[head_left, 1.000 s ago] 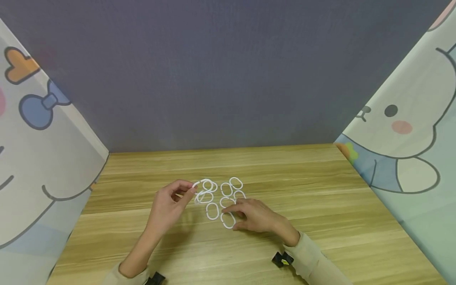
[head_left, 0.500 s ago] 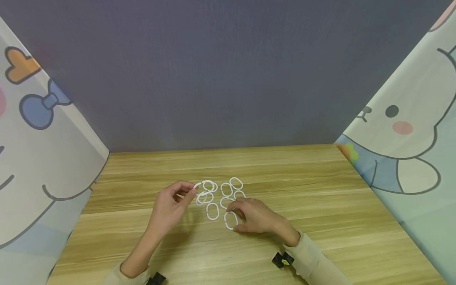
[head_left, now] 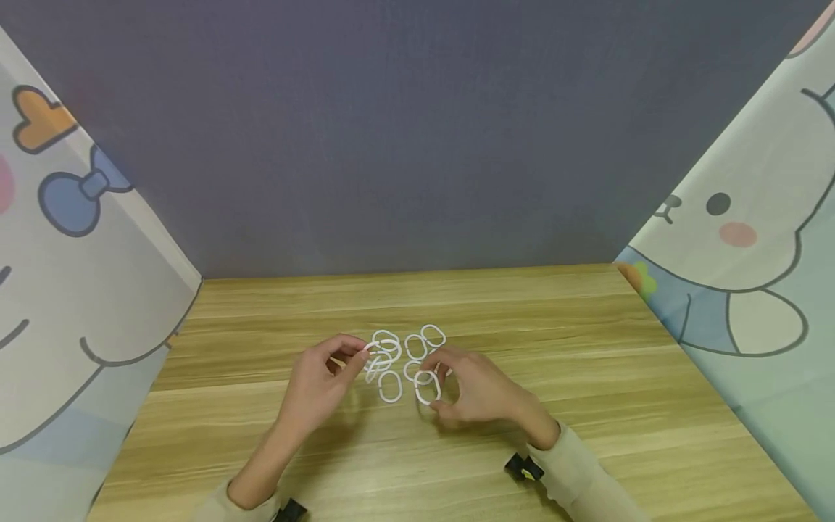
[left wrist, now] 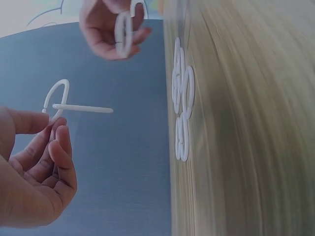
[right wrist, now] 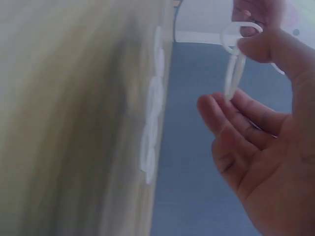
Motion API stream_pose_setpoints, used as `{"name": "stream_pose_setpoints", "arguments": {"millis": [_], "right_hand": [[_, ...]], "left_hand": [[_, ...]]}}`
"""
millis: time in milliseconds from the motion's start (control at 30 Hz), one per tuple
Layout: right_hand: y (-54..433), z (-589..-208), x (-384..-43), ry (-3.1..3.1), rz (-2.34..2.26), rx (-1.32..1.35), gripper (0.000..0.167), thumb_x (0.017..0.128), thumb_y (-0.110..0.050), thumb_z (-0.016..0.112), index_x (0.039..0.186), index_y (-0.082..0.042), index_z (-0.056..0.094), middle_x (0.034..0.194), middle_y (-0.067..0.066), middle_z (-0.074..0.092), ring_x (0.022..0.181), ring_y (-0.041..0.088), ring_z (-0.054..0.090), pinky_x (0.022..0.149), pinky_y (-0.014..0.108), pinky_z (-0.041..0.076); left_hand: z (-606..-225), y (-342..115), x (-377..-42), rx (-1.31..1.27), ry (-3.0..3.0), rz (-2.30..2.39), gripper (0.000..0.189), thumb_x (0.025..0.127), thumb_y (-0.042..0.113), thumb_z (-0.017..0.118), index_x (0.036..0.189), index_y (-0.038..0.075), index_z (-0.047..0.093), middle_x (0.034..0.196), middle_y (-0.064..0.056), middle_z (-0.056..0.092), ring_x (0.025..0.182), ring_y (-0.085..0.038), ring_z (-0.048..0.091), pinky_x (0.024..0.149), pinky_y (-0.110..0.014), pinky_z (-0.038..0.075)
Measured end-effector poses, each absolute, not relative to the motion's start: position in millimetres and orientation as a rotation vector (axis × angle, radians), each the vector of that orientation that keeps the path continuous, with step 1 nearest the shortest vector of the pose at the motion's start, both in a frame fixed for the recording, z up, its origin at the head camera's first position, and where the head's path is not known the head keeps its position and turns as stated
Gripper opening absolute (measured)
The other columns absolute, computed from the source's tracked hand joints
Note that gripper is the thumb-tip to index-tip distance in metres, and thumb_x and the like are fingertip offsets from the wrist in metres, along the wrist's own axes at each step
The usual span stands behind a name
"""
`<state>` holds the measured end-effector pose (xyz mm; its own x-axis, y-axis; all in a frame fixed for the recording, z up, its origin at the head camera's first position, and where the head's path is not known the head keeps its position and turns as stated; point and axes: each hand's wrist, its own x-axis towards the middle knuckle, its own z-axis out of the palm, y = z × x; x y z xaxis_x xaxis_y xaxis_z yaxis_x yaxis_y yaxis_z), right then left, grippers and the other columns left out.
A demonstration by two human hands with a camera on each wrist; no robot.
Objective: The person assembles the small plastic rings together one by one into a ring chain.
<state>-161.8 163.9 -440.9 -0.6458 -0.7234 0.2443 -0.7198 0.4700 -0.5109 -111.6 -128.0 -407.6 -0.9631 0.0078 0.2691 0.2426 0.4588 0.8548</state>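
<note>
In the head view my left hand [head_left: 320, 384] pinches a white oval curtain ring [left wrist: 65, 96] with a small gap in its side, between thumb and fingertips. A second white ring [left wrist: 86, 108] is threaded through it and sticks out sideways in the left wrist view. My right hand [head_left: 479, 388] holds another white ring [head_left: 417, 391] between thumb and fingers, raised over the table; the right wrist view shows this ring [right wrist: 230, 81] close to the thumb tip. The two hands face each other a short way apart.
Several more white rings lie on the wooden table [head_left: 417, 464] between and behind the hands, including a lone ring [head_left: 390, 402] in front and a ring [head_left: 444, 342] farther back. A dark grey panel [head_left: 404, 145] stands behind, with cartoon-printed side panels [head_left: 750, 290] left and right.
My right hand has picked up the front ring from the table and lifted it slightly. The left hand with its linked rings has shifted a little to the right.
</note>
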Motion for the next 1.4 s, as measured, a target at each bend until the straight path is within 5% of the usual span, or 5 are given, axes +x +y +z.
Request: {"name": "stream_pose_setpoints", "arguments": {"millis": [233, 500, 1133, 1400], "right_hand": [[173, -424, -161, 2.665, -1.127, -1.288, 0.060, 0.080, -0.010, 0.090, 0.136, -0.009, 0.068, 0.110, 0.006, 0.075, 0.066, 0.018, 0.062, 0.058, 0.026, 0.056], [176, -410, -162, 2.668, -1.236, -1.465, 0.060, 0.080, -0.008, 0.092, 0.136, -0.009, 0.070, 0.114, -0.001, 0.075, 0.097, 0.012, 0.067, 0.065, 0.027, 0.060], [157, -393, -161, 2.715, -1.267, -1.617, 0.060, 0.085, -0.010, 0.087, 0.141, -0.001, 0.069, 0.120, 0.007, 0.075, 0.085, 0.010, 0.065, 0.071, 0.026, 0.060], [146, -388, -159, 2.682, -1.309, -1.585, 0.060, 0.085, -0.010, 0.089, 0.140, 0.000, 0.070, 0.124, 0.009, 0.076, 0.096, 0.025, 0.072, 0.074, 0.023, 0.060]], "left_hand": [[-408, -125, -111, -0.235, -2.495, -1.517, 0.006, 0.102, 0.008, 0.081, 0.106, 0.012, 0.083, 0.094, 0.004, 0.078, 0.089, -0.013, 0.071, 0.072, -0.024, 0.055], [-406, -121, -112, -0.251, -2.486, -1.545, 0.006, 0.101, 0.006, 0.082, 0.105, 0.009, 0.084, 0.091, 0.004, 0.077, 0.084, -0.012, 0.069, 0.069, -0.023, 0.054], [-406, -117, -109, -0.369, -2.469, -1.494, 0.009, 0.099, 0.007, 0.084, 0.103, 0.015, 0.085, 0.089, 0.009, 0.076, 0.084, -0.010, 0.070, 0.066, -0.024, 0.054], [-405, -115, -107, -0.396, -2.476, -1.479, 0.006, 0.099, 0.008, 0.084, 0.103, 0.012, 0.084, 0.089, 0.010, 0.075, 0.085, -0.010, 0.069, 0.066, -0.023, 0.054]]}}
